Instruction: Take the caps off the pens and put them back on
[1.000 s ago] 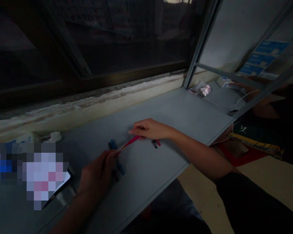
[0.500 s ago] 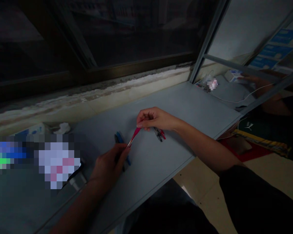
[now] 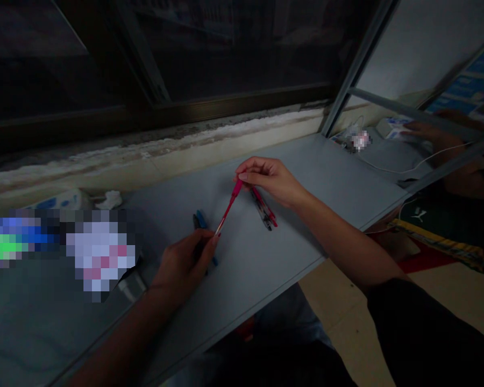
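Observation:
My right hand [image 3: 271, 180] pinches the upper end of a red pen [image 3: 229, 207] above the grey desk [image 3: 314, 177]. The fingertips of my left hand [image 3: 185, 262] pinch the pen's lower tip. The pen slants between the two hands. Under my left hand lie a blue pen [image 3: 204, 226] and a dark pen, side by side. Beside my right hand two more pens, red and dark [image 3: 265, 209], rest on the desk.
A dark window and a crumbling sill run along the back. A white crumpled tissue [image 3: 109, 200] and a packet [image 3: 60, 201] sit at the left. Beyond a metal frame [image 3: 347, 75] at the right, another person's hand [image 3: 427, 130] rests by a white cable.
My right hand has lifted its end of the red pen, so the pen now slants more steeply. My left hand keeps its hold on the lower tip. The view has shifted a little.

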A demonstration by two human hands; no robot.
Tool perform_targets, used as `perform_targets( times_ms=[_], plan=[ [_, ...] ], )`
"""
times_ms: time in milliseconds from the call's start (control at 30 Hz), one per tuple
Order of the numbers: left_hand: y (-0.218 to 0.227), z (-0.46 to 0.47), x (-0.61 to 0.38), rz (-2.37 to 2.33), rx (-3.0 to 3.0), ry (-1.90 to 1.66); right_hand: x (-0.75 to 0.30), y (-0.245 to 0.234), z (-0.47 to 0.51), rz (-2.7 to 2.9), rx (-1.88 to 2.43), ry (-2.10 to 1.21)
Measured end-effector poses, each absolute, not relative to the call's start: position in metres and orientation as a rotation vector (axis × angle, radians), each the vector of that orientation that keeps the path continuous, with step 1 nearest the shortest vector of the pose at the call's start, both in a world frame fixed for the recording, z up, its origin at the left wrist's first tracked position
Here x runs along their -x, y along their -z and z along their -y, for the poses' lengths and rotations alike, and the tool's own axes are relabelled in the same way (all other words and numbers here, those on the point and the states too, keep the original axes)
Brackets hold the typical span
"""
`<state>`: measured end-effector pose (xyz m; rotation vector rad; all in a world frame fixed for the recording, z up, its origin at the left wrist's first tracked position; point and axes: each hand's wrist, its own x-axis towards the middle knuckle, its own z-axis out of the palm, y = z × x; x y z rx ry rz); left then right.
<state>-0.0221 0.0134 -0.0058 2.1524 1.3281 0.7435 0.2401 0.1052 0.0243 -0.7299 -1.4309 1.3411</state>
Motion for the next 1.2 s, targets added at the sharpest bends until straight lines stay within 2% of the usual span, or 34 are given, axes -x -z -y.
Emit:
perform_targets(
  times_ms=[333, 600, 800, 933, 1100, 1200],
  plan=[
    [0.005, -0.015, 0.022, -1.346, -2.127, -0.712, -0.247, -0.027, -0.11, 1.394, 0.763, -1.29],
    [0.001, -0.011, 0.021, -1.416, -2.099, -0.728, -0.236, -0.027, -0.098, 1.597, 0.717, -1.52],
    [0.002, -0.013, 0.023, -1.484, -2.113, -0.748, -0.237, -0.029, -0.092, 1.814, 1.009, -1.306],
    [0.003, -0.015, 0.023, -1.494, -2.113, -0.735, -0.244, -0.032, -0.096, 1.873, 0.741, -1.387],
    [0.001, -0.015, 0.023, -1.467, -2.145, -0.754, -0.251, -0.036, -0.097, 2.025, 0.986, -1.242],
    [0.001, -0.016, 0.023, -1.49, -2.123, -0.748, -0.253, -0.037, -0.096, 1.994, 0.823, -1.326]
  ],
)
